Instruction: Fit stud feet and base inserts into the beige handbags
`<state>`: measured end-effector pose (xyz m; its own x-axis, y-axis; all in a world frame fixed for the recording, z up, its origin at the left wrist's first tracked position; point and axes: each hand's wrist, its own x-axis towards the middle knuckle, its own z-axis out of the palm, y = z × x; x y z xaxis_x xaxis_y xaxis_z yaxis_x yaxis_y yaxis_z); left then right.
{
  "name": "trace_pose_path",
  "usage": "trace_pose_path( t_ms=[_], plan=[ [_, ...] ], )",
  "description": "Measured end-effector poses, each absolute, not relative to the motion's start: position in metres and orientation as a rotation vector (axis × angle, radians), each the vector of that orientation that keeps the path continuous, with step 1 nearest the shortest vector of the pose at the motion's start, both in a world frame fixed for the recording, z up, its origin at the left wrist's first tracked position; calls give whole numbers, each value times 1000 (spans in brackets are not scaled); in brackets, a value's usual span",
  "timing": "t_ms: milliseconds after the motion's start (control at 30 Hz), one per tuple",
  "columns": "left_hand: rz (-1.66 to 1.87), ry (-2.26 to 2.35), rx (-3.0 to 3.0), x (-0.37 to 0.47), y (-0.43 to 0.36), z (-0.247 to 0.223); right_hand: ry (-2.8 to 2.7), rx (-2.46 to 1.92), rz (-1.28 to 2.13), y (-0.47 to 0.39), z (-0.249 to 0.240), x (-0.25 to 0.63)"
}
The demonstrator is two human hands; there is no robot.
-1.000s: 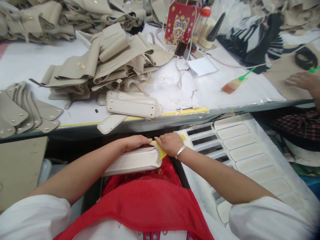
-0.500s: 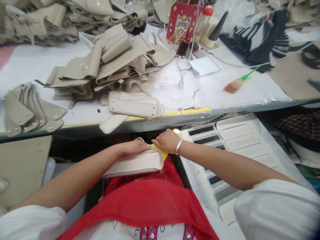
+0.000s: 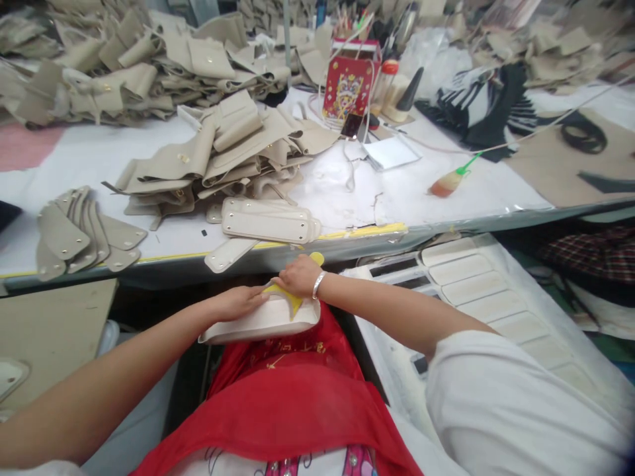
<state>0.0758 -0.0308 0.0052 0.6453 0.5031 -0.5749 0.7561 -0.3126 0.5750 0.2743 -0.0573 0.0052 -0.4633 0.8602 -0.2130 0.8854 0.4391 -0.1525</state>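
Observation:
A pale, cream bag piece (image 3: pixel 265 324) with a long flat panel lies across my lap, over the red apron. My left hand (image 3: pixel 239 302) is closed on its upper edge, thumb and fingers over the rim. Closed around a flat yellow tool (image 3: pixel 294 304), my right hand (image 3: pixel 300 276) rests at the piece's top edge, close to the left fingertips. The tool's curved, pointed end lies against the panel, and a rounded yellow end shows above the fist. Its exact kind is unclear.
Ahead stands a white-topped table (image 3: pixel 337 215) with heaped beige bag parts (image 3: pixel 243 152), studded straps (image 3: pixel 265 221), curved tabs (image 3: pixel 69 231) and a glue bottle (image 3: pixel 449 182). A slatted white rack (image 3: pixel 397 330) holding oval panels (image 3: pixel 471 281) is at my right. A board (image 3: pixel 54 317) sits at left.
The camera view has shifted slightly. My right hand has moved left with the yellow tool, whose pointed end now lies over the panel rather than at its right corner. My left hand still grips the piece.

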Motion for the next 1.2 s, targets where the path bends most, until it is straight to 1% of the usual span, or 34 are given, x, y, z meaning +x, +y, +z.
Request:
trace_pose_path(
  t_ms=[133,233,333,467,500,600,633,667,733,967,1200],
  plan=[
    [-364,1021,2177,80,-51,15,2335,1852,-372,-54,26,317],
    [-287,861,2354,103,-70,15,2077,1974,-519,-71,32,360],
    [-268,743,2485,132,-84,10,1947,1909,-885,-101,29,388],
    [-295,788,2568,156,-92,0,1904,1807,-1290,-146,18,400],
    [-285,812,2589,157,-94,-3,1857,1788,-1467,-155,15,400],
    [-225,880,2665,157,-99,-11,1559,1671,-2146,-172,3,394],
    [-197,894,2692,157,-102,-13,1469,1623,-2306,-174,-1,391],
    [-167,905,2717,156,-104,-16,1426,1584,-2398,-175,-5,388],
    [-97,913,2758,156,-108,-22,1416,1555,-2469,-173,-10,381],
    [82,889,2800,153,-112,-32,1528,1583,-2537,-166,-17,363],
    [253,864,2778,147,-112,-34,1382,1573,-2701,-167,-29,353]
  ],
)
